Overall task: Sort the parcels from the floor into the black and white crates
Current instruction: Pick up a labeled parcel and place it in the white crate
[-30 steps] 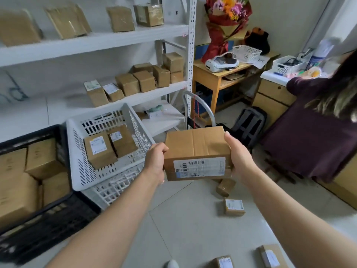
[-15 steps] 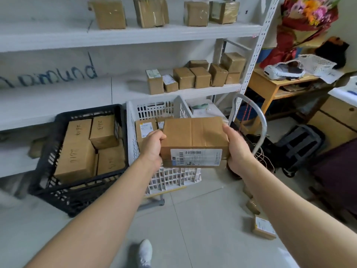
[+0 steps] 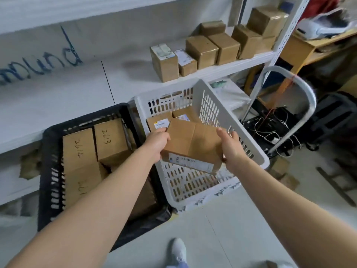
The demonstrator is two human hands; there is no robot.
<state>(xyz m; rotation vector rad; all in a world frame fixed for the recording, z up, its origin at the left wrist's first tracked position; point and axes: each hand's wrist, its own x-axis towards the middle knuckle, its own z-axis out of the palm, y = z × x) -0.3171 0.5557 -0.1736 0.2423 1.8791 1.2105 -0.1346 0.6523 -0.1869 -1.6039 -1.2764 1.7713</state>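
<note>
I hold a brown cardboard parcel (image 3: 193, 144) with a barcode label on its near side, tilted over the front of the white crate (image 3: 202, 182). My left hand (image 3: 156, 142) grips its left end and my right hand (image 3: 229, 147) presses its right end, fingers partly spread. Inside the white crate lie two labelled parcels (image 3: 159, 122) behind the one I hold. The black crate (image 3: 50, 171) stands to the left, touching the white one, and holds several brown boxes (image 3: 109, 140) with handwritten numbers.
White shelving runs behind the crates, with a row of small boxes (image 3: 201, 49) on the middle shelf. A trolley handle (image 3: 307, 101) and tangled cables (image 3: 270, 128) are right of the white crate. Small parcels (image 3: 280, 167) lie on the floor there. My shoe (image 3: 178, 250) is below.
The view has swung left and down toward the crates. Both hands have carried the parcel forward and lower, tilting it over the white crate's front edge.
</note>
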